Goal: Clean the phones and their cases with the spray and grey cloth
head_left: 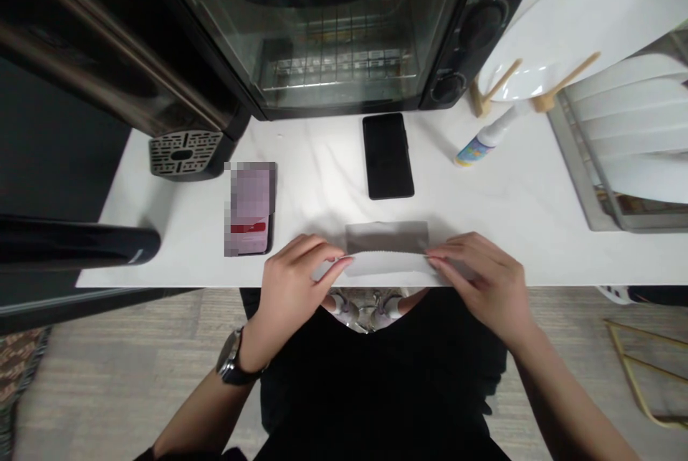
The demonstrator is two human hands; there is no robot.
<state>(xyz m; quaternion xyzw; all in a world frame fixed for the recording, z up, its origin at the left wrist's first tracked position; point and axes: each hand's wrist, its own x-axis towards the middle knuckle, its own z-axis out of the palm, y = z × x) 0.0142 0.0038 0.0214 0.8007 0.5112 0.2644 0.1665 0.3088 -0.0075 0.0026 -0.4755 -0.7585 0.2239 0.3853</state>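
A white, paper-like sheet point(390, 266) with a finely toothed upper edge is stretched level between my hands at the counter's front edge. My left hand point(295, 276) pinches its left end between thumb and fingers. At the opposite end, my right hand point(486, 278) has the same kind of pinch. Just behind the toothed edge shows a greyish rectangular area point(385, 236); whether it belongs to the same sheet I cannot tell. A black phone point(388, 156) lies on the white counter point(317, 188) beyond the sheet.
Another phone point(250, 208), its screen lit and partly pixelated, lies to the left. A toaster oven point(338, 31) stands at the back, beside a black machine with a drip tray point(185, 153). To the right are a small spray bottle point(484, 143), a plate on a wooden stand point(516, 84), and a dish rack point(583, 174).
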